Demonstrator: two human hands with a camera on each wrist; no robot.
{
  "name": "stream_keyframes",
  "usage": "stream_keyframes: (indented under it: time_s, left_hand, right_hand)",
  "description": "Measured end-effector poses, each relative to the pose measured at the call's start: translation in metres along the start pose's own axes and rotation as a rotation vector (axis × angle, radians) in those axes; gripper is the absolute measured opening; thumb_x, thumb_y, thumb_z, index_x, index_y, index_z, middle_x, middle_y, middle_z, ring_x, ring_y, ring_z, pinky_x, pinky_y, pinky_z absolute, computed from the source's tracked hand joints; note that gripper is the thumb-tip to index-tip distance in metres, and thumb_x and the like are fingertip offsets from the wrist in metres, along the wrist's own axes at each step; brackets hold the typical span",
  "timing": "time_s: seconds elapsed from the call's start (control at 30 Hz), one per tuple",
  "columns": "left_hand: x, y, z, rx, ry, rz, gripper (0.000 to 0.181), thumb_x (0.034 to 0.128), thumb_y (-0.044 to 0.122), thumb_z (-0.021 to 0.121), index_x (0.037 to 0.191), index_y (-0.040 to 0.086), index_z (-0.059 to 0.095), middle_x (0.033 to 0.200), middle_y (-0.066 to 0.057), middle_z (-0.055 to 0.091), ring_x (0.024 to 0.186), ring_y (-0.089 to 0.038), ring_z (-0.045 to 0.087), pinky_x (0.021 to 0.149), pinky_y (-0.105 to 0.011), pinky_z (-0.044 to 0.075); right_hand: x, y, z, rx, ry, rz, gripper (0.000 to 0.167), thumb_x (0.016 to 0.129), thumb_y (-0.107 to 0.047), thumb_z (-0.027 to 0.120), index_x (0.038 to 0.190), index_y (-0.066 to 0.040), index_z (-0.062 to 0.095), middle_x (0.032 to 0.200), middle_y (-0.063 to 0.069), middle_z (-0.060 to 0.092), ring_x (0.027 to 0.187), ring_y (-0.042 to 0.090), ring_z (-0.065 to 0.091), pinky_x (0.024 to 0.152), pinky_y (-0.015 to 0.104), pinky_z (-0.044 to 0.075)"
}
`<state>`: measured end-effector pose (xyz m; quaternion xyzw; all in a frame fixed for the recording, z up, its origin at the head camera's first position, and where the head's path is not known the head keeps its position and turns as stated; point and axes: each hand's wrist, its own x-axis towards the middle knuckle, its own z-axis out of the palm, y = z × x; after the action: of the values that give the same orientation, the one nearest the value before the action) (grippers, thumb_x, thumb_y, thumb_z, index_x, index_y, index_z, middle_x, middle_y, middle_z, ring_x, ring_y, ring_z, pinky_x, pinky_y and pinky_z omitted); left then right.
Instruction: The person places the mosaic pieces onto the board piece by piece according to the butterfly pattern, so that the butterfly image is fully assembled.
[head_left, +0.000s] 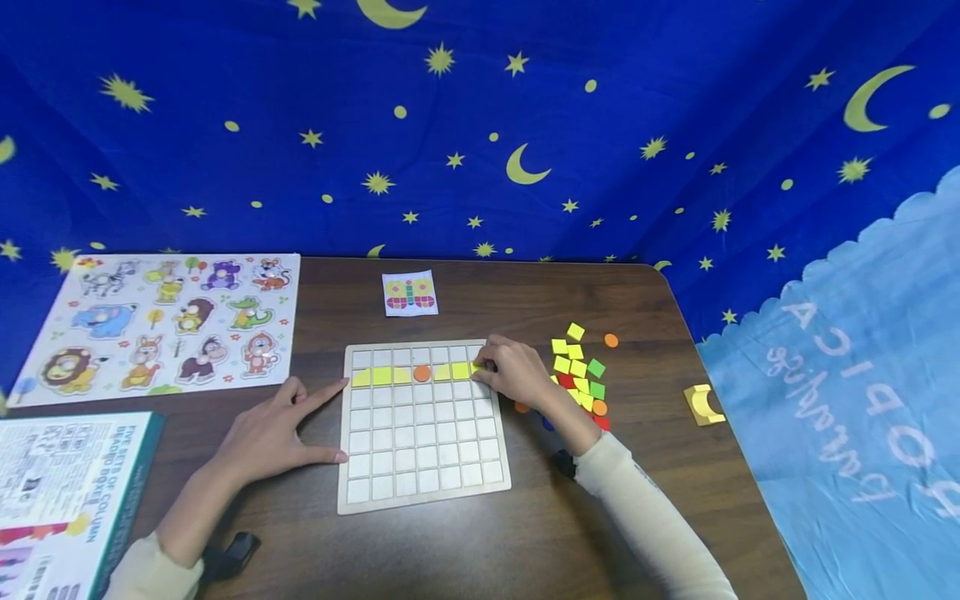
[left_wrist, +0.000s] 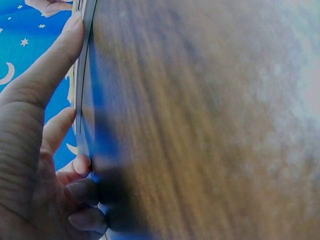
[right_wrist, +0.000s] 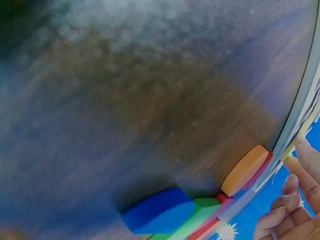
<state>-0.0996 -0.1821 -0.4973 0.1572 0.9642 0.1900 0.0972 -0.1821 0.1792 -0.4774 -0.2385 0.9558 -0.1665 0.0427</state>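
A pale square board [head_left: 426, 433] with a grid of white cells lies on the table. Its second row from the top carries yellow tiles [head_left: 382, 376] either side of an orange disc [head_left: 422, 373]. My right hand [head_left: 513, 371] pinches a yellow piece [head_left: 477, 367] at that row's right end; the fingers partly hide it. On the board's left side, my left hand [head_left: 262, 437] touches the edge with its straight index finger and thumb. The left wrist view shows these fingertips against the board's side. Loose yellow tiles [head_left: 576, 367] lie right of the right hand.
Among the loose pieces are green tiles [head_left: 596, 367], orange discs [head_left: 611, 341], red pieces and a blue piece [right_wrist: 157, 210]. A butterfly picture card [head_left: 409, 294] lies behind the board. An animal puzzle [head_left: 180, 325] and a box [head_left: 67, 500] occupy the left; a yellow crescent-shaped piece [head_left: 703, 405] sits far right.
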Motion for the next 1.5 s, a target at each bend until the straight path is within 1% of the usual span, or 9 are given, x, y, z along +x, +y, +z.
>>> stream_keyframes:
  time_s: [0.27,0.4,0.63,0.8,0.97,1.2,1.27,1.37,1.5]
  left_hand:
    - [0.0,0.001,-0.002,-0.002,-0.007,0.0,0.105,0.0652,0.083,0.067,0.153,0.035,0.037,0.097,-0.003,0.036,0.059,-0.014,0.031,0.048,-0.029,0.026]
    - [0.0,0.002,-0.002,0.001,-0.008,-0.004,0.105,0.0653,0.083,0.067,0.153,0.035,0.037,0.097,-0.003,0.036,0.06,-0.014,0.031,0.048,-0.029,0.025]
    - [-0.001,0.002,-0.001,-0.002,-0.012,-0.008,0.105,0.0656,0.084,0.066,0.154,0.036,0.035,0.098,-0.002,0.036,0.06,-0.013,0.031,0.049,-0.029,0.025]
    - [-0.001,0.002,-0.001,-0.001,-0.019,-0.015,0.105,0.0653,0.084,0.066,0.154,0.036,0.035,0.098,-0.003,0.037,0.061,-0.014,0.032,0.05,-0.029,0.025]
    - [0.0,0.001,0.0,0.004,-0.026,-0.016,0.106,0.0651,0.085,0.065,0.154,0.036,0.035,0.098,-0.004,0.038,0.061,-0.014,0.033,0.05,-0.029,0.026]
    - [0.0,0.001,0.0,0.003,-0.018,-0.014,0.107,0.0643,0.086,0.065,0.154,0.036,0.035,0.098,-0.004,0.039,0.062,-0.014,0.034,0.05,-0.029,0.026]
    - [0.0,0.002,0.001,0.001,-0.018,-0.014,0.107,0.0641,0.086,0.065,0.154,0.036,0.035,0.099,-0.004,0.039,0.062,-0.014,0.034,0.05,-0.029,0.026]
    - [0.0,0.002,0.0,-0.002,-0.021,-0.017,0.107,0.0643,0.085,0.065,0.154,0.036,0.034,0.098,-0.004,0.039,0.062,-0.014,0.034,0.05,-0.029,0.026]
    - [0.0,0.002,0.0,-0.006,-0.02,-0.016,0.107,0.0643,0.085,0.066,0.154,0.036,0.035,0.098,-0.004,0.039,0.062,-0.014,0.033,0.05,-0.029,0.026]
  right_hand:
    - [-0.002,-0.001,-0.003,-0.073,0.017,-0.017,0.025,0.083,-0.032,0.081,0.098,-0.013,0.078,0.086,-0.001,0.06,0.067,0.01,0.053,0.061,0.03,0.046]
    - [-0.004,0.002,-0.003,-0.061,0.02,-0.021,0.029,0.083,-0.033,0.082,0.101,-0.011,0.077,0.088,0.001,0.06,0.066,0.011,0.051,0.059,0.028,0.045]
    - [-0.011,0.014,-0.01,-0.038,0.021,0.03,0.028,0.083,-0.03,0.082,0.102,-0.011,0.076,0.088,0.002,0.058,0.066,0.01,0.05,0.055,0.024,0.039]
    - [-0.016,0.029,-0.023,0.008,0.041,0.092,0.026,0.083,-0.024,0.082,0.103,-0.01,0.076,0.089,0.002,0.058,0.069,0.013,0.051,0.057,0.026,0.041]
    - [-0.022,0.051,-0.036,0.047,0.051,0.174,0.025,0.082,-0.021,0.082,0.104,-0.009,0.076,0.089,0.004,0.056,0.072,0.017,0.049,0.061,0.03,0.039]
    - [-0.033,0.086,-0.043,0.046,0.064,0.27,0.028,0.082,-0.018,0.082,0.106,-0.006,0.075,0.087,0.007,0.056,0.075,0.02,0.05,0.064,0.032,0.039]
    - [-0.036,0.094,-0.045,0.039,0.065,0.286,0.028,0.082,-0.017,0.081,0.106,-0.005,0.075,0.087,0.008,0.055,0.075,0.02,0.049,0.064,0.032,0.038]
    - [-0.04,0.103,-0.047,0.03,0.062,0.305,0.026,0.083,-0.014,0.08,0.106,-0.004,0.075,0.086,0.007,0.054,0.075,0.02,0.049,0.063,0.033,0.037]
    - [-0.044,0.109,-0.048,0.017,0.067,0.325,0.024,0.083,-0.013,0.079,0.105,-0.004,0.075,0.086,0.007,0.054,0.075,0.02,0.049,0.063,0.034,0.036]
